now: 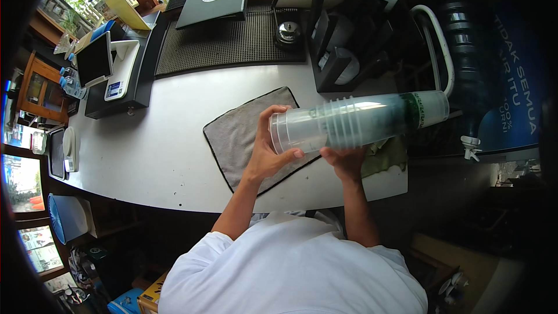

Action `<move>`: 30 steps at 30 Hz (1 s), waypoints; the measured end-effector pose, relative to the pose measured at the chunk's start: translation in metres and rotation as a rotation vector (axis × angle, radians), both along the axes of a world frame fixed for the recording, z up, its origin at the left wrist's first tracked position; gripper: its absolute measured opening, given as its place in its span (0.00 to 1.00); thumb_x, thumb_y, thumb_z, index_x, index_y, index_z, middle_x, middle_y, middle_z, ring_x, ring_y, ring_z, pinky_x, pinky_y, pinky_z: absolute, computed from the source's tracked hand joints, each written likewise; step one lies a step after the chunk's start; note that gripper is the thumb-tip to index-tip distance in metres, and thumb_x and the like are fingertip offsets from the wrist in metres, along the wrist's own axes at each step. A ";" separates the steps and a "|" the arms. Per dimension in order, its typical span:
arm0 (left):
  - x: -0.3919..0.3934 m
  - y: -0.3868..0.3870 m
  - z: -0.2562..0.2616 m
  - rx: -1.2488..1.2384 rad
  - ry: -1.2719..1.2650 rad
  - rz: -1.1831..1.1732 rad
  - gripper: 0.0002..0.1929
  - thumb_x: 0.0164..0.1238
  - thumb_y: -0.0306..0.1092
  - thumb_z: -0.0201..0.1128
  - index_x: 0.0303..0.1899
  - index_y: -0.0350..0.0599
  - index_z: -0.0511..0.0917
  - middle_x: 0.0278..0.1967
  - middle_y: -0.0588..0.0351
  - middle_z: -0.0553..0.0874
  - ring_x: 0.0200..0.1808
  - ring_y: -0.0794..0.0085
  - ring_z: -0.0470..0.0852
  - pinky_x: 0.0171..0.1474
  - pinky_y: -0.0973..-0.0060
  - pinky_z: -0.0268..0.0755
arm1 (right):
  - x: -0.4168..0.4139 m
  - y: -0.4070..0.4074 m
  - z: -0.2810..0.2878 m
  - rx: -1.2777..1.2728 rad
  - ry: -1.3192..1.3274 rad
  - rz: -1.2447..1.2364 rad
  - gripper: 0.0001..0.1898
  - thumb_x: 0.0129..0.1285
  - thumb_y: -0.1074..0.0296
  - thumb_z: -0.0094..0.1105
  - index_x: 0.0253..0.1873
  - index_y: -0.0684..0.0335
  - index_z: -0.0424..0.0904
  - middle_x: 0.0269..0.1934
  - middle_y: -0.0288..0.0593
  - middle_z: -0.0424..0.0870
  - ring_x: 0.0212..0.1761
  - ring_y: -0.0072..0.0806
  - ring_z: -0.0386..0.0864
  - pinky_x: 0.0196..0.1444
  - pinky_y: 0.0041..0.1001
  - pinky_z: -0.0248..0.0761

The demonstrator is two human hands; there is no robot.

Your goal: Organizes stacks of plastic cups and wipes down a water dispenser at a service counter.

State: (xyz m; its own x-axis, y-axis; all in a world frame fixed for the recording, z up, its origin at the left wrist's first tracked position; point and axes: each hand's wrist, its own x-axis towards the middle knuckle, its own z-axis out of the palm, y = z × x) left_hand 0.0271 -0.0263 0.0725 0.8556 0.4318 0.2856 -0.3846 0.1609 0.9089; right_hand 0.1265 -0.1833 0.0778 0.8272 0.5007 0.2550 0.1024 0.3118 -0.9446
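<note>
Both of my hands hold a long stack of nested clear plastic cups (340, 122), lying nearly level above the counter. My left hand (268, 148) grips the end at the left, its thumb along the near side. Around the underside near the middle is my right hand (346, 159), its thumb against the cups and its other fingers mostly hidden. Dark green print shows through the cups toward the right end. Beneath the stack lies a grey cloth with a dark edge (235, 139) on the white counter (174, 139). A green cloth (383, 161) is partly hidden below the right end.
A black cup holder (324, 69) stands behind the stack, beside a call bell (288, 33) on a black bar mat (209, 50). A tablet stand (124, 65) sits on a black cash drawer (117, 104) at the left. At the right is a large water bottle with a tap (471, 146).
</note>
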 end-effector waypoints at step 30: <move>0.010 -0.025 -0.002 -0.298 -0.022 -0.076 0.51 0.47 0.49 0.82 0.71 0.49 0.60 0.67 0.45 0.70 0.68 0.60 0.70 0.71 0.61 0.65 | -0.011 0.007 0.002 -0.003 -0.145 -0.041 0.54 0.40 0.63 0.85 0.70 0.63 0.56 0.63 0.47 0.67 0.65 0.38 0.70 0.65 0.38 0.71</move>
